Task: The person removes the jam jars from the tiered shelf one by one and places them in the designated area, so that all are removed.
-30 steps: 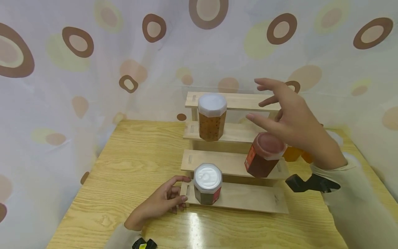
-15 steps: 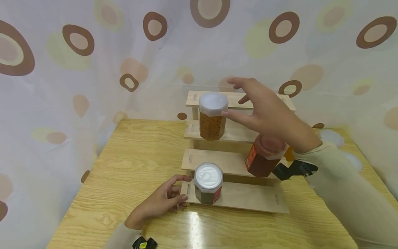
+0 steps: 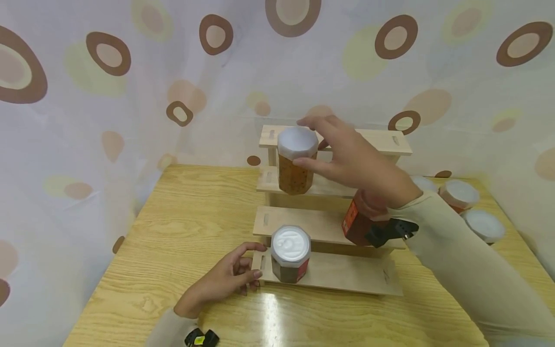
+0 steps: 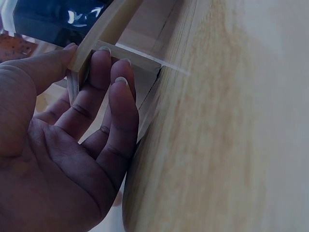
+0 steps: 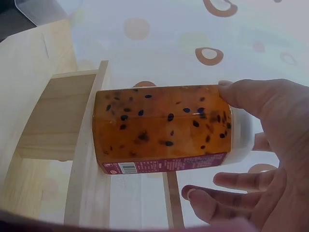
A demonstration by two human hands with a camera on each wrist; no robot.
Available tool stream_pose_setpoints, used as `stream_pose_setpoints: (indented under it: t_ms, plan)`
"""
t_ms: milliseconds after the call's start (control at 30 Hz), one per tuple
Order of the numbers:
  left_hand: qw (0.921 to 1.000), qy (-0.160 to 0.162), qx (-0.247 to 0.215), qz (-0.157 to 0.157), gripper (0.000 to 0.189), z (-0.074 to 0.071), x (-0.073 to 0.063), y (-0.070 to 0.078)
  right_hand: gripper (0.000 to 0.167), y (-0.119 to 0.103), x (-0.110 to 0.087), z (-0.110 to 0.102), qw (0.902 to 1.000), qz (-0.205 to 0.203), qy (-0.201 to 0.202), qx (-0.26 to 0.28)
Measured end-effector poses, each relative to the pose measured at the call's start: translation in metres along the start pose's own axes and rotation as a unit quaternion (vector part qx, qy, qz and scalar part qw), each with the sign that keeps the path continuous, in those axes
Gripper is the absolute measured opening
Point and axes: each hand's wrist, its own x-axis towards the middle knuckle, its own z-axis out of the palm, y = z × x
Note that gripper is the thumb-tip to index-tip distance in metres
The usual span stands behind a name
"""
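Observation:
A stepped wooden rack (image 3: 347,272) stands on the table. My left hand (image 3: 221,284) pinches the left end of its lowest shelf, the thumb above and fingertips under the board in the left wrist view. An upright jar of orange jam with dark seeds (image 5: 164,128) stands on an upper step, its white lid (image 3: 297,140) on top. My right hand (image 3: 351,154) spans that lid, thumb at its near side and index finger behind it; the other fingers spread apart in the right wrist view. A dark jar with a silvery-white lid (image 3: 290,253) stands near my left hand.
A dark red jar (image 3: 362,219) on the second step from the bottom is partly covered by my right forearm. Several white-lidded jars (image 3: 483,226) stand on the table (image 3: 173,217) right of the rack. A patterned curtain (image 3: 243,86) hangs behind.
My right hand has moved left across the rack, from above the dark red jar to the orange jam jar's lid. The left hand and the jars have stayed in place.

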Motion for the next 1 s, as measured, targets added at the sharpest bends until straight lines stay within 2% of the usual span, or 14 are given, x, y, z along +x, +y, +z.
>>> stream_pose_setpoints:
  t_ms: [333, 600, 833, 1000]
  plan:
    - [0.9999, -0.003, 0.001, 0.010, 0.050, 0.001, 0.000, 0.001, 0.068, -0.013, 0.008, 0.008, 0.9986, 0.036, -0.032, -0.023]
    - [0.9999, -0.003, -0.014, -0.004, 0.050, 0.000, -0.002, -0.002, 0.072, -0.017, 0.011, 0.010, 0.9959, 0.058, -0.041, -0.057]
    - [0.9999, -0.002, -0.012, -0.002, 0.050, -0.001, -0.002, -0.003, 0.078, -0.019, 0.012, 0.013, 0.9921, 0.075, -0.049, -0.088]
    - [0.9999, -0.002, -0.013, -0.003, 0.050, -0.001, -0.002, -0.003, 0.075, -0.019, 0.013, 0.015, 0.9925, 0.075, -0.046, -0.086]
